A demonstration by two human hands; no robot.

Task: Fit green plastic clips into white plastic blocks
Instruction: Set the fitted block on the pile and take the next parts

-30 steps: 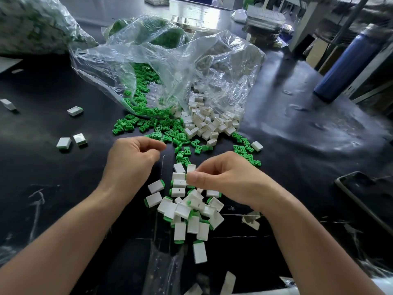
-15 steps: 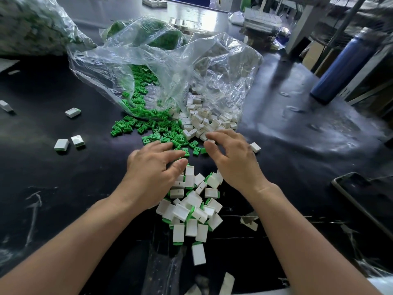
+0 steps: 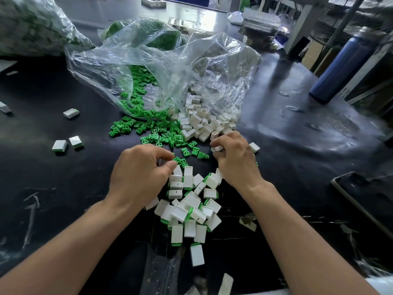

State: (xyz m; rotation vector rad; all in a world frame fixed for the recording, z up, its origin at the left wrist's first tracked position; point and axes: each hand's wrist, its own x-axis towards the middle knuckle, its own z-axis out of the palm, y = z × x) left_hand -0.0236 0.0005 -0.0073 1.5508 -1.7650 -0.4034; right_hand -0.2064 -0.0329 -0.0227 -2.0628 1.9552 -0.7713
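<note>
Hands work the black bench [image 3: 63, 188]: your left hand [image 3: 140, 173] pinches a green clip [image 3: 178, 160] at the near edge of the spilled clips [image 3: 157, 128], and your right hand [image 3: 234, 160] curls its fingers [image 3: 223, 139] round a white block [image 3: 217, 148] beside the loose blocks [image 3: 204, 124]. Fitted blocks [image 3: 187, 209] lie heaped between your wrists.

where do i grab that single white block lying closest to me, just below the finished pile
Pinch the lone block across its two long side faces, coming straight down from above. It lies flat on the table, green end pointing away toward the pile, with nothing crowding either side, so those faces are probably the freest hold.
</note>
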